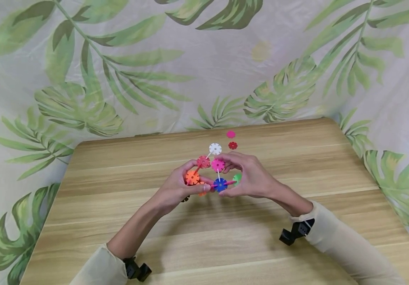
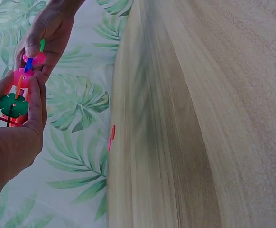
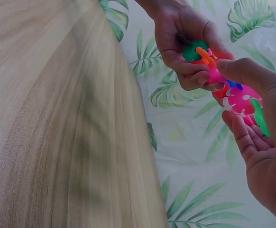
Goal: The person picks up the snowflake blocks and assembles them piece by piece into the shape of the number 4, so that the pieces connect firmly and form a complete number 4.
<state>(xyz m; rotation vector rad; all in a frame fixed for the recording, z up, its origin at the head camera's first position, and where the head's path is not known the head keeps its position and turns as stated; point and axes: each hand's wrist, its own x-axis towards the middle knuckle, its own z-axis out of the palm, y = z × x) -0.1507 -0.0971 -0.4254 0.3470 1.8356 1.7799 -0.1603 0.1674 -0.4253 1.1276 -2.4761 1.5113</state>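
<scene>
Both hands hold one structure of slotted plastic snowflake discs above the table. My left hand grips its left side, around an orange disc, with the thumb along the lower edge. My right hand pinches the right side, near a blue disc, a pink disc and a light green disc. A coral disc and a white disc stick out at the far end. The left wrist view also shows a dark green disc between the left hand's fingers.
Beyond the hands, a loose pink disc and a dark red disc lie on the wooden table. A leaf-patterned cloth hangs behind the table's far edge. Each wrist carries a small black camera.
</scene>
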